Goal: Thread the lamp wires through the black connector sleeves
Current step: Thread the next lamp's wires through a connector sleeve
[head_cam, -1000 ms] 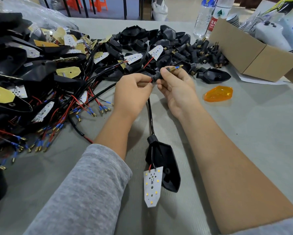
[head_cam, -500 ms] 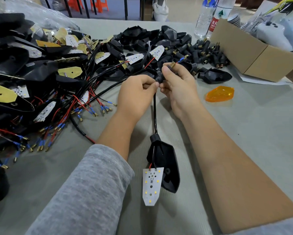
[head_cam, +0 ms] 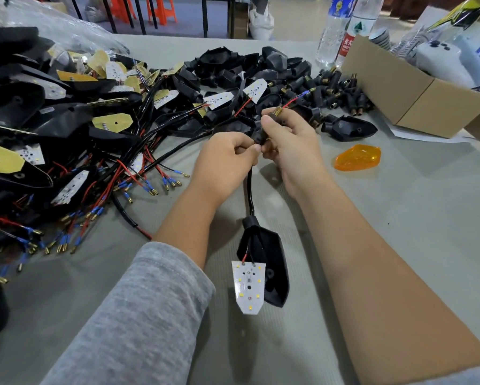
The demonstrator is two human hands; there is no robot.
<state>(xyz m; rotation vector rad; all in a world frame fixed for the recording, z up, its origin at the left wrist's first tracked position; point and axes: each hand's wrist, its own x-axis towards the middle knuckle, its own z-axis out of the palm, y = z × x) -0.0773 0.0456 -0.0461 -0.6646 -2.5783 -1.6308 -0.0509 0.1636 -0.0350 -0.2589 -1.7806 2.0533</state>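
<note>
The black connector sleeve (head_cam: 259, 136) sits mostly buried between both sets of fingers (head_cam: 272, 122). Where the wires enter it I cannot see. The water bottles (head_cam: 333, 29) and cardboard box (head_cam: 416, 98) run off the frame's edge.

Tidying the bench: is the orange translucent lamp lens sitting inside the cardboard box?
No, the orange translucent lamp lens lies on the grey table, outside and in front of the brown cardboard box.

Bright, even light; wide-angle edge distortion

an orange lens (head_cam: 357, 161), a cardboard box (head_cam: 405, 98), perhaps two water bottles (head_cam: 333, 29).
</note>
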